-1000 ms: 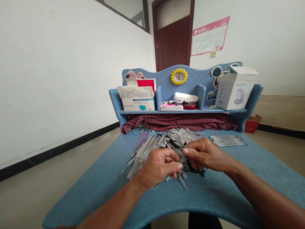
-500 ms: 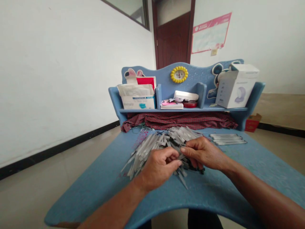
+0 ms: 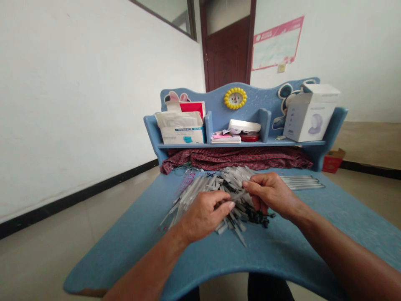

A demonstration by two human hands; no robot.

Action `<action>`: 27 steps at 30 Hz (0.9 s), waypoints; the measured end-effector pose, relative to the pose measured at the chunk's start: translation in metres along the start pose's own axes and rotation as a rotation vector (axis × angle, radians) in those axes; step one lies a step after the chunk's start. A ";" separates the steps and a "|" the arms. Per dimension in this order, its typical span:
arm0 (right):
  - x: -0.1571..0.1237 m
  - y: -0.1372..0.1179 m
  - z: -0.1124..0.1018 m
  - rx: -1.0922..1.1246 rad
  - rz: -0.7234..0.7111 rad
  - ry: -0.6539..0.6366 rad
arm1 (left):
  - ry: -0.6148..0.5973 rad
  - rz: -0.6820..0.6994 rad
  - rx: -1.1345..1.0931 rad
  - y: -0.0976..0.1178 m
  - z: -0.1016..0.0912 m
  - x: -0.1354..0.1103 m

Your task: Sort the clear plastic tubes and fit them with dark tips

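My left hand (image 3: pixel 203 213) is closed in a pinch on one end of a translucent pen barrel (image 3: pixel 238 195). Thumb and forefinger of my right hand (image 3: pixel 271 194) pinch its other end. Both hands hover over a loose pile of translucent pen barrels (image 3: pixel 191 194) on the blue desk (image 3: pixel 134 234). Small black pen parts (image 3: pixel 258 216) lie in a heap below my right hand. A row of pens (image 3: pixel 302 182) lies side by side to the right, partly behind that hand.
A red checked cloth (image 3: pixel 238 159) is bunched under the shelf (image 3: pixel 188 146). Above it stand a mask box (image 3: pixel 181 134), some booklets (image 3: pixel 225 139) and a white carton (image 3: pixel 311 115). A red box (image 3: pixel 332 162) sits on the floor beyond the desk's right side.
My hands have drawn slightly apart, the left going left and the right moving right and up. The barrel between them and the black parts below now show more clearly.
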State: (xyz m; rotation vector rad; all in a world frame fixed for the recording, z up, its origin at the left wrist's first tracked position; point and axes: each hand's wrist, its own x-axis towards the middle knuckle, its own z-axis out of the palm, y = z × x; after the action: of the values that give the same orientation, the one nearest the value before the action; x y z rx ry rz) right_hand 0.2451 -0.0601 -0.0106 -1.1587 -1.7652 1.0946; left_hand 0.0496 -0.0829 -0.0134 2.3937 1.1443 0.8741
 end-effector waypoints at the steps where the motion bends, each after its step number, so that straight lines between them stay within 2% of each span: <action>1: 0.000 0.001 -0.002 0.007 -0.006 0.010 | -0.048 -0.024 -0.041 -0.001 -0.003 0.001; 3: 0.001 0.002 -0.005 0.012 -0.010 0.019 | -0.107 -0.073 -0.113 -0.002 -0.007 0.001; 5: 0.001 0.002 -0.007 0.012 -0.007 0.022 | -0.113 -0.104 -0.148 -0.003 -0.008 0.002; 14: 0.006 0.006 -0.007 0.140 0.041 0.039 | 0.146 0.078 0.099 0.003 0.000 0.003; 20: 0.009 0.008 -0.007 0.280 0.026 0.068 | 0.192 0.135 0.319 0.005 0.001 0.002; 22: 0.008 0.008 -0.006 0.366 -0.013 0.030 | 0.202 0.125 0.346 0.007 0.000 0.003; 27: 0.003 0.007 0.005 0.582 -0.077 -0.212 | 0.230 0.051 0.223 0.024 -0.002 0.006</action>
State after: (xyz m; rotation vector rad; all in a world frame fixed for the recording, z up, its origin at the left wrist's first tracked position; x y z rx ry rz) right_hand 0.2416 -0.0572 -0.0182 -0.6318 -1.4715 1.5900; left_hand 0.0647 -0.0929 0.0034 2.5605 1.3335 1.1157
